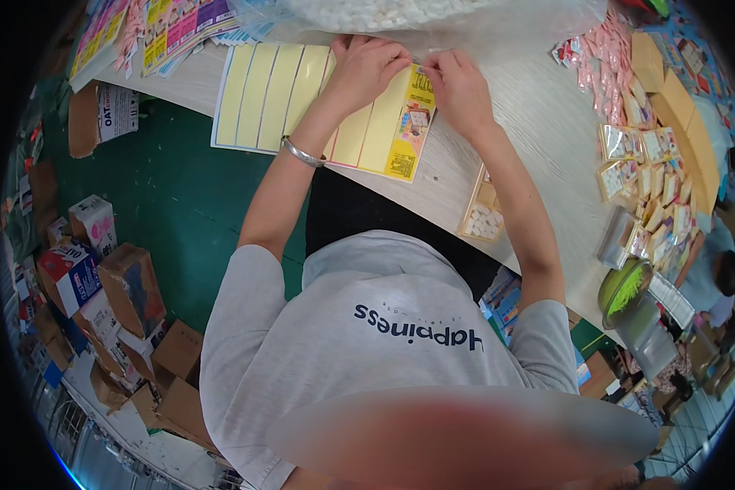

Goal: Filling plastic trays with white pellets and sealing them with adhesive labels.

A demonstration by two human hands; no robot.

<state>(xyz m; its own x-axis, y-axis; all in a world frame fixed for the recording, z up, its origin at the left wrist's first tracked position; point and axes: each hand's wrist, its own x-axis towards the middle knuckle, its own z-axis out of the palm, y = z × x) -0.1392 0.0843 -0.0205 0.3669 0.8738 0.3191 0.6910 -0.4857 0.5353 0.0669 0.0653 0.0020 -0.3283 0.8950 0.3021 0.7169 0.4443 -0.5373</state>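
Note:
A sheet of labels [302, 106] lies flat at the table's near edge. Most of its strips are plain yellow, and one printed yellow label [408, 135] with pictures forms its right end. My left hand [363, 73] is closed at the sheet's far edge, thumb and fingertips pinched beside the printed label. Across from it, my right hand [461, 91] pinches at that label's far corner; the fingertips hide the exact grip. Under my right forearm sits a small shallow tray [482, 214] with white pieces in a compartment.
Beyond my hands lies a clear plastic bag [449, 16] of white pieces. Printed sheets [171, 33] are stacked at far left. On the right are pink packets [604, 77], several filled small trays [645, 163] and a green basket [625, 290]. Cardboard boxes [131, 286] stand on the floor at left.

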